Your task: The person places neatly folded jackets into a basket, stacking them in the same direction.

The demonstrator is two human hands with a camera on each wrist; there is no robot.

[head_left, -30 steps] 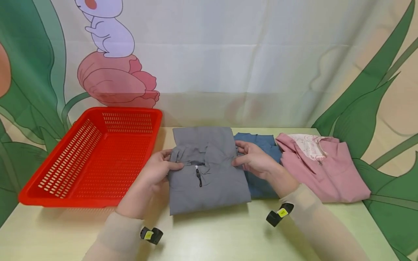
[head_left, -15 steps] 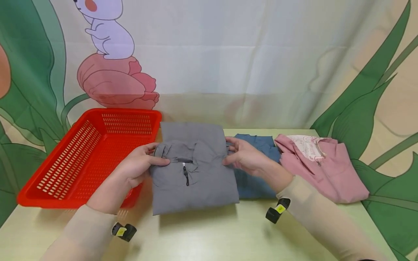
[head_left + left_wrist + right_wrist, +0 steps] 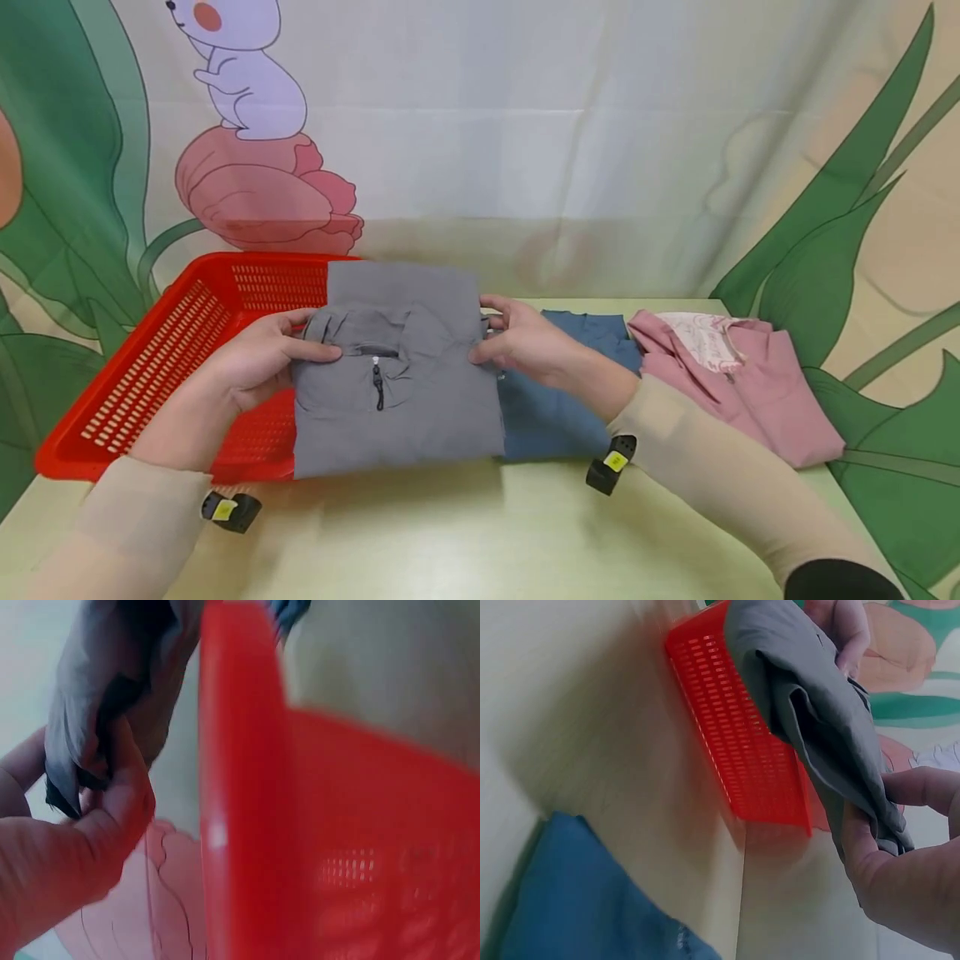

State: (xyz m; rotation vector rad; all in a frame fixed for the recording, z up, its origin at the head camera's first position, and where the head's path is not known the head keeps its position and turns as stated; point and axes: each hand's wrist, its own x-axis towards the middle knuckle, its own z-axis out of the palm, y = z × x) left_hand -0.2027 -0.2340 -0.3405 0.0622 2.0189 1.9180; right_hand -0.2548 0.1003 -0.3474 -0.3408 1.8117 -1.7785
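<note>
A folded grey jacket [image 3: 405, 400] with a short black zip pull hangs above the table, held level between both hands. My left hand [image 3: 262, 354] pinches its left edge, thumb on top and fingers underneath. On the opposite edge my right hand [image 3: 528, 342] grips the cloth the same way. The jacket overlaps the right side of a red plastic basket [image 3: 67, 446] in the head view. From the right wrist, the jacket [image 3: 817, 712] shows its folded layers from the side, lifted off the table. In the left wrist view the basket rim [image 3: 244, 787] stands close beside the left hand [image 3: 90, 832].
A folded blue garment [image 3: 555, 417] lies on the table [image 3: 465, 533], right of the grey jacket. Beside it rests a folded pink jacket [image 3: 772, 383] with a white patterned lining. A printed cloth [image 3: 480, 142] hangs behind the table.
Both hands have carried the grey jacket leftward and up, from in front of the blue garment to over the basket's right side. More of the blue garment shows. The basket stays put.
</note>
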